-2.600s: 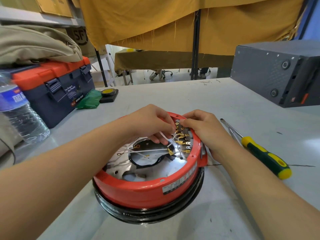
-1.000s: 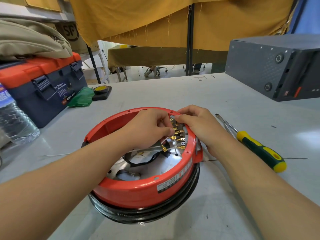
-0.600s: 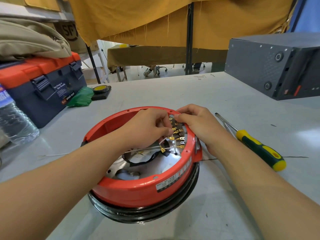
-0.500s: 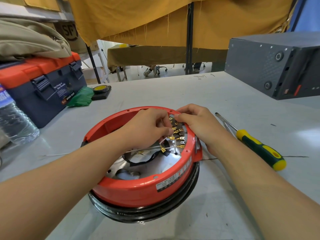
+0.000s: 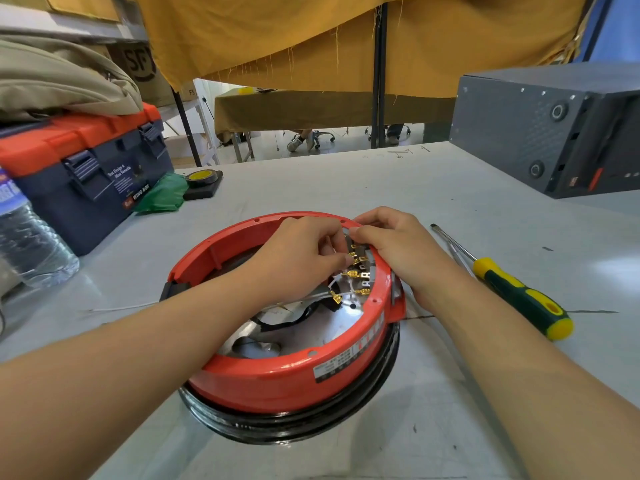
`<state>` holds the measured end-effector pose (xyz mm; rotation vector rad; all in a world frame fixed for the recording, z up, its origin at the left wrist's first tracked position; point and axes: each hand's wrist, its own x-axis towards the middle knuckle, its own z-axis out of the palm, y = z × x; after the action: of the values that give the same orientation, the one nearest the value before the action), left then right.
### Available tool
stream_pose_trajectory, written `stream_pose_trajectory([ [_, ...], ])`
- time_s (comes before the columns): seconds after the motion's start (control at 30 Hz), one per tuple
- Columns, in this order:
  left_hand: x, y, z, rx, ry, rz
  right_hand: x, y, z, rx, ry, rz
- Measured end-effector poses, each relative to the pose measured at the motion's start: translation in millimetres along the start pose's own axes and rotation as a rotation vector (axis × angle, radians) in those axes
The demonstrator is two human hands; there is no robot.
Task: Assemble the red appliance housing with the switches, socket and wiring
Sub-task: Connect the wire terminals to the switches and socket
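Grey table, red housing, toolbox, mustard curtain

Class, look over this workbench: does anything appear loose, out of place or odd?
One loose white wire lies on the table left of the red housing, apart from the wiring inside. Otherwise nothing stands out.

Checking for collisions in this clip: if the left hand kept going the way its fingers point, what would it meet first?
The left hand points rightward at the brass terminals on the red housing wall; it would likely meet them first, then the right hand. Depth is unclear.
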<state>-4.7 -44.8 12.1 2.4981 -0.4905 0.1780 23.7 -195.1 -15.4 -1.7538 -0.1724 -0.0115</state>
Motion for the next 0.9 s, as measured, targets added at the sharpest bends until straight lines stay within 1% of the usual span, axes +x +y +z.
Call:
stream_pose_trajectory([
  [0.2, 0.1, -0.5, 1.7, 0.014, 0.03, 0.018, -0.6, -1.8, 0.5, -0.01, 0.002, 0.01],
  [0.33, 2.2, -1.8, -3.1, -0.027, -0.032, -0.01, -2.7, -3.2, -0.4, -0.021, 0.007, 0.006],
  [0.5, 1.5, -5.1, -11.7, -0.044, -0.087, -0.014, -6.8, -6.7, -2.8, -0.097, 0.032, -0.029],
  [0.9, 0.5, -4.9, -13.0, 0.005, -0.078, 0.012, -11.6, -10.4, -3.5, -0.256, 0.132, -0.077],
])
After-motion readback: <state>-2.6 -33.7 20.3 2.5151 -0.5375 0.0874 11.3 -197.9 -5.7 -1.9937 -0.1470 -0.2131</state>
